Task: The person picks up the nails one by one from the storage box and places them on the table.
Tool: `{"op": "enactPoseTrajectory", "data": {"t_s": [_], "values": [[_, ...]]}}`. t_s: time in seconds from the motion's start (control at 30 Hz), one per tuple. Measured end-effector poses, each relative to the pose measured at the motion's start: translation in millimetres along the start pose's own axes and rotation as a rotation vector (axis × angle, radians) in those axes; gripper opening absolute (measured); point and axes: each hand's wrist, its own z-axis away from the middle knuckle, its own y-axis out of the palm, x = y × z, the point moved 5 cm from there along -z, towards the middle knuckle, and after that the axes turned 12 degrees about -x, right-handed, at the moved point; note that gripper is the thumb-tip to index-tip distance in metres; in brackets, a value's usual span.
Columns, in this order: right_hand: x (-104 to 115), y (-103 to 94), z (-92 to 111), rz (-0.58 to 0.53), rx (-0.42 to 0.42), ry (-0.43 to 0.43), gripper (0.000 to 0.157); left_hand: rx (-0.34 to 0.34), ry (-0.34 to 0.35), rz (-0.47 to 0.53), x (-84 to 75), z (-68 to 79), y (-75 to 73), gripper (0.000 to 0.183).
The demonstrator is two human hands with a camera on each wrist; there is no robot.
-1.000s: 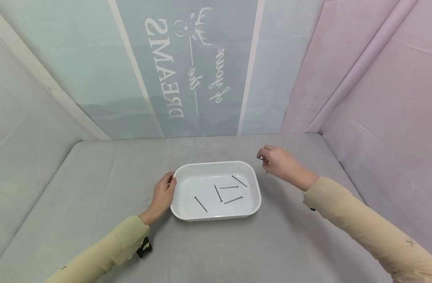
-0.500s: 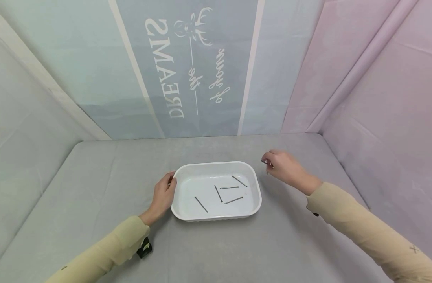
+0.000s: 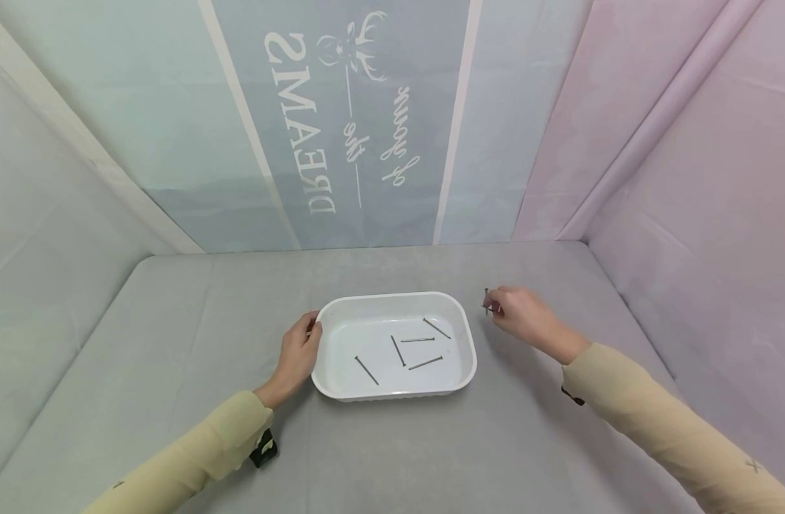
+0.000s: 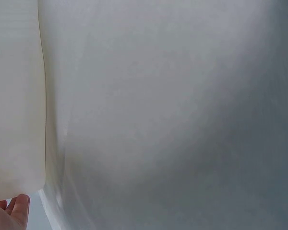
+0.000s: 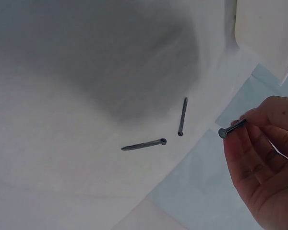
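Note:
A white rectangular tray stands on the grey cloth, with several nails lying loose on its floor. My left hand holds the tray's left end near the far corner; in the left wrist view its fingertips are at the tray's wall. To the right of the tray, my right hand pinches one nail between thumb and fingers, head pointing outward. Two more nails lie on the cloth by it in the right wrist view, one nearer and one farther left.
Grey cloth covers the table around the tray. Fabric walls enclose the back and both sides, the back one printed with mirrored lettering. A dark wrist strap shows under the left sleeve.
My right hand has moved slightly right and nearer to me with its nail, uncovering more of a nail on the cloth. The left hand and tray stay put.

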Motion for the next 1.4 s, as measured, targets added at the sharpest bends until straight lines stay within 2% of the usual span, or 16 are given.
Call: {"op": "enactPoseTrajectory", "data": {"t_s": [0.27,0.7,0.93,1.17,1.4], "values": [[-9,7.2,7,-0.028,0.021,0.011,0.017,0.017,-0.012,-0.009,-0.8,0.1,-0.3,0.035],[-20,18.3,14,-0.115,0.151,0.091,0.015,0.001,-0.003,-0.004,-0.8,0.0,0.0,0.035],[-24,24.5,18,-0.127,0.186,0.119,0.015,-0.032,0.044,-0.015,-4.5,1.9,-2.0,0.037],[-27,28.8,21,-0.119,0.195,0.132,0.015,0.019,-0.026,-0.004,-1.1,1.6,-0.8,0.035],[-27,33.7,20,-0.091,0.228,0.159,0.015,0.029,-0.039,0.004,-1.6,2.1,-0.9,0.035]]}}
